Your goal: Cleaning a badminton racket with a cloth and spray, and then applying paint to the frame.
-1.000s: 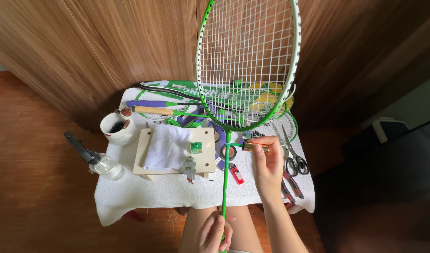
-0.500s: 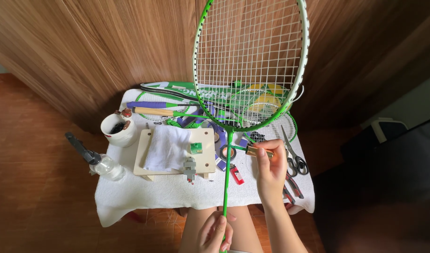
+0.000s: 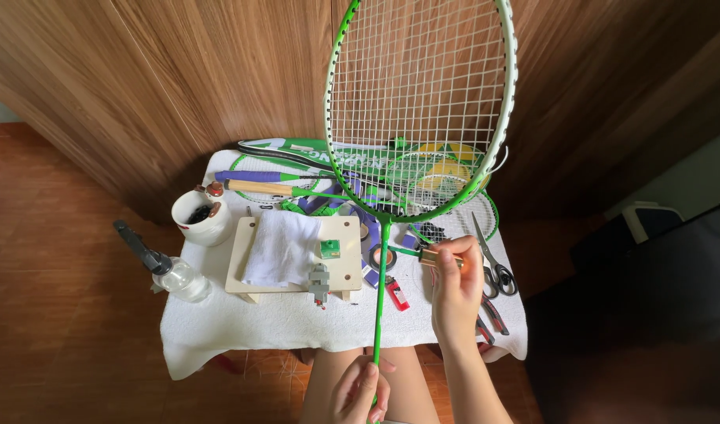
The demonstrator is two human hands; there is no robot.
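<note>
My left hand [image 3: 358, 390] grips the lower shaft of a green and white badminton racket [image 3: 420, 110], which stands upright in front of me with its strung head raised over the table. My right hand [image 3: 455, 287] is closed on a small brass-coloured tool with a green tip [image 3: 423, 256], held beside the racket's shaft just below the head. Under both hands lies a small table covered with a white cloth [image 3: 266, 322].
On the table: a wooden board [image 3: 242, 279] bearing a folded white cloth [image 3: 280, 245] and a green cube, a white cup [image 3: 202, 220], a spray bottle [image 3: 165, 265], scissors [image 3: 492, 265], a red lighter [image 3: 397, 293], other rackets [image 3: 297, 169]. Wooden wall behind.
The racket head has shifted slightly right and risen. My right hand has lifted the small tool off the table toward the racket's shaft.
</note>
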